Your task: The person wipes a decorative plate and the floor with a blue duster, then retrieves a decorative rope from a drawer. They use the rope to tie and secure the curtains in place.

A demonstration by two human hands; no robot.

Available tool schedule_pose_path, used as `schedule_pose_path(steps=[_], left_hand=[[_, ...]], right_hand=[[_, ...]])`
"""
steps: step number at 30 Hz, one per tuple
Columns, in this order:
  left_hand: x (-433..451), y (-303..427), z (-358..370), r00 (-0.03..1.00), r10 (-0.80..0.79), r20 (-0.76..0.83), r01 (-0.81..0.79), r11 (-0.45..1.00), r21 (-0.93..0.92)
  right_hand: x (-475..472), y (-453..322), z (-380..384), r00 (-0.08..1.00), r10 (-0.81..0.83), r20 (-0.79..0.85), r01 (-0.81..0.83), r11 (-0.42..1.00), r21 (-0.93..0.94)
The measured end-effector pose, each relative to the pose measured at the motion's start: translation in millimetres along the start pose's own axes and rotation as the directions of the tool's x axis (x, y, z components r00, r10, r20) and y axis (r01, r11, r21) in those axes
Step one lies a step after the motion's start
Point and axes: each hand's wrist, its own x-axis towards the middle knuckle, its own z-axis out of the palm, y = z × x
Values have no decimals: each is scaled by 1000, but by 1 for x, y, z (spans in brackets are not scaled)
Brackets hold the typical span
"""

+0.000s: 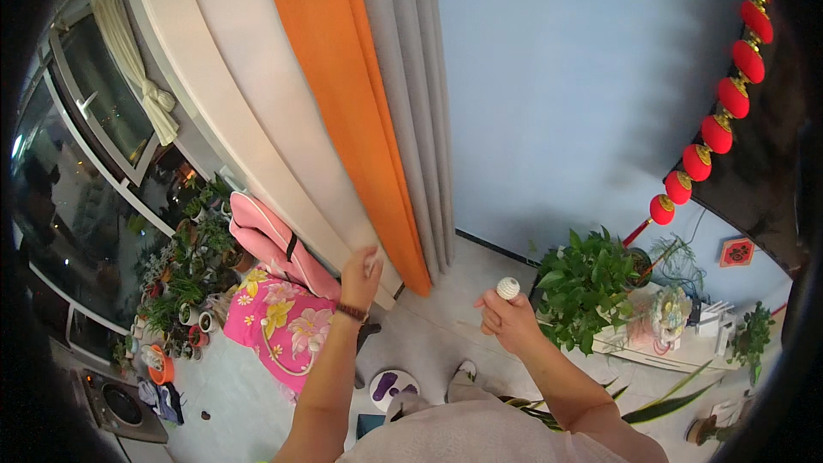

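My right hand (506,318) is closed around a white ribbed ball-shaped knob (508,288), whose rounded top sticks out above the fist. Anything below the knob is hidden by the fingers. My left hand (361,276), with a dark beaded bracelet (352,312) at the wrist, is raised in front of the white door frame or wall edge. Its fingers are curled, and a small pale patch shows between them; I cannot tell whether it is an object. On the floor by my feet lies a round white disc (378,402) with purple foot-shaped pads.
Left of me are a pink floral cloth (283,321), a pink padded bag (283,244) and several potted plants (186,283). Orange (347,109) and grey curtains (418,109) hang ahead. At right stand a leafy plant (578,283), a low white cabinet (662,352) and hanging red lanterns (717,134).
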Motion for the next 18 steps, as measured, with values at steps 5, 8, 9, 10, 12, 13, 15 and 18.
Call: schedule_pose_path(steps=[5, 8, 9, 10, 12, 13, 15, 18], left_hand=[[123, 80, -2, 953, 176, -248, -176, 984, 23], [175, 109, -10, 881, 306, -362, -214, 938, 271], [189, 115, -9, 870, 305, -388, -197, 935, 293], [200, 125, -5, 858, 306, -414, -182, 933, 311], [217, 132, -4, 844, 301, -444, -171, 935, 309], [225, 127, -6, 843, 293, -451, -171, 941, 293], [231, 125, -12, 855, 277, -438, -163, 946, 281], [224, 123, -22, 870, 295, -396, -196, 942, 271]], right_hand=[[49, -22, 27, 995, -83, 63, 95, 974, -204], [92, -28, 47, 983, -172, 69, 185, 941, -283], [106, -31, 54, 977, -207, 54, 213, 926, -311], [113, -45, 62, 980, -189, 58, 198, 921, -337], [151, -48, 75, 911, -393, 128, 411, 830, -377], [172, -49, 82, 859, -483, 170, 509, 768, -390], [212, -61, 103, 732, -651, 202, 651, 581, -488], [249, -87, 138, 609, -760, 227, 712, 398, -578]])
